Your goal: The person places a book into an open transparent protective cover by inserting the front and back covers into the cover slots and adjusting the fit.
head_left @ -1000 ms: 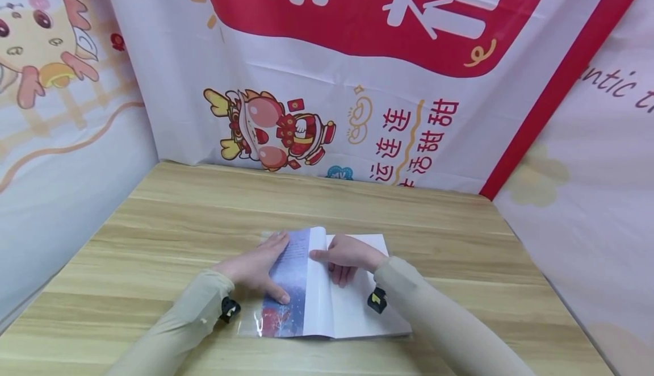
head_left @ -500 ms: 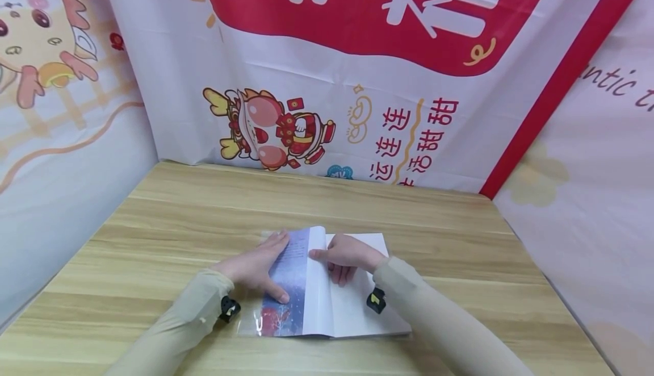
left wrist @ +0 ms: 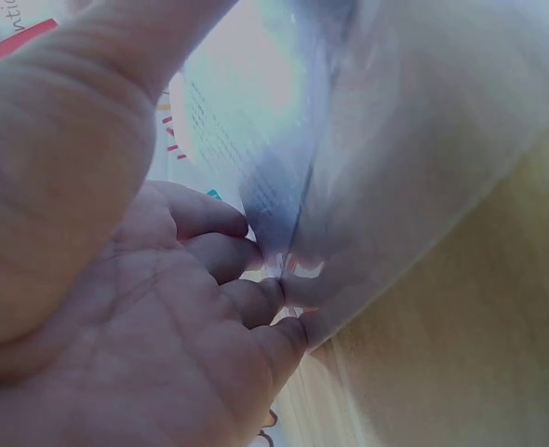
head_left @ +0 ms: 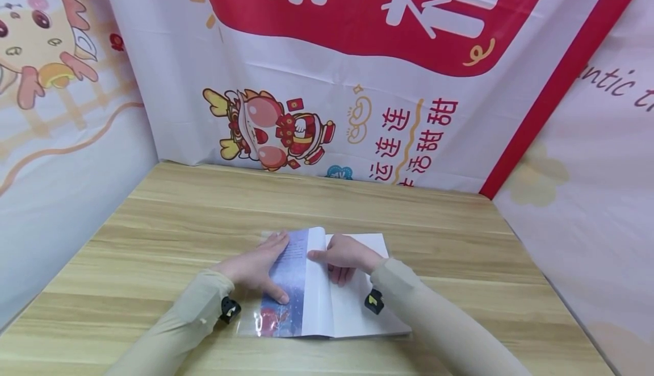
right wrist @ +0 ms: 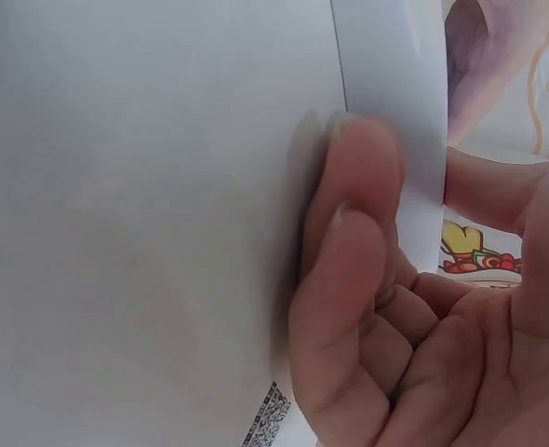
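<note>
An open book (head_left: 363, 313) lies on the wooden table in the head view, with a bare white page on its right. A purple-blue printed panel (head_left: 293, 276) forms the left part, under a clear plastic book cover (head_left: 249, 324). My left hand (head_left: 255, 268) rests on the panel, thumb and fingers spread. Its fingers touch the film's edge in the left wrist view. My right hand (head_left: 349, 255) pinches a raised white flap (head_left: 318, 308), thumb on one side and curled fingers on the other. In the right wrist view these fingers (right wrist: 354, 186) lie against white paper.
Around the book stretches the wooden table (head_left: 204, 205). A printed white and red cloth (head_left: 306, 63) hangs at the back, and pale printed cloths close off the left and right sides. Each wrist wears a small black device (head_left: 230, 309).
My right hand has shifted very slightly to the left along with the white flap. Otherwise the hands and the book look the same.
</note>
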Demonstrator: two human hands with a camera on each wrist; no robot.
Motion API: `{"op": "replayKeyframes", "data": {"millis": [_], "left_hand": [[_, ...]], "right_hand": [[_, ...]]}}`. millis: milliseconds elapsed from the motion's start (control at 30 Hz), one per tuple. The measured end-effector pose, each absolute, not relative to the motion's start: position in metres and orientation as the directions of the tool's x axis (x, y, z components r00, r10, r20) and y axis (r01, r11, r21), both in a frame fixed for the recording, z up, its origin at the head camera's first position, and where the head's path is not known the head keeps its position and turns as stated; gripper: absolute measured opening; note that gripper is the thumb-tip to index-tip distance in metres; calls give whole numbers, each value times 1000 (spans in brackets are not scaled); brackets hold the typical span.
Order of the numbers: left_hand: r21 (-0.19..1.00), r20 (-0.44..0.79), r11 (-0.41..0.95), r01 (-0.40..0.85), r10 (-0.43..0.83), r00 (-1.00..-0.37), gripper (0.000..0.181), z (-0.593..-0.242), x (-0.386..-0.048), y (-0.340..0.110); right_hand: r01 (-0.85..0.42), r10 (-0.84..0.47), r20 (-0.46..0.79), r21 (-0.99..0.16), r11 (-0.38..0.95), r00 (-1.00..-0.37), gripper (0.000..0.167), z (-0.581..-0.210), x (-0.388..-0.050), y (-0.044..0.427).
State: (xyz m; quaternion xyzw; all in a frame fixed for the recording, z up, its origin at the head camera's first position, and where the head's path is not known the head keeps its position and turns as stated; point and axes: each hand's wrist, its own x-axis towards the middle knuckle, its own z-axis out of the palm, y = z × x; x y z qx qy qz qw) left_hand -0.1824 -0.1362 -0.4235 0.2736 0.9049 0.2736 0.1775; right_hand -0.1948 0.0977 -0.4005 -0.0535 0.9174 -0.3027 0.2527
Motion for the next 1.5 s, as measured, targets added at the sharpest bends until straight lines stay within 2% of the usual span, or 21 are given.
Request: {"op": "replayKeyframes", "data": {"millis": [433,933,1500], "left_hand": [[593,-174,697,403,600,-781,135,-423,-183,-135],[593,-172,695,406,602,-780,134,-422,-181,-134],[595,-175,697,399,598,-782,135,-420,-181,-135]], "right_hand": [[12,-355,-463,-621,784,-812,53,-398,-200,110],[58,-291,-456,-611,790,-841,48,-405,-198,106],[48,-270,-451,-579,814,-851,47,-401,-198,100]]}}
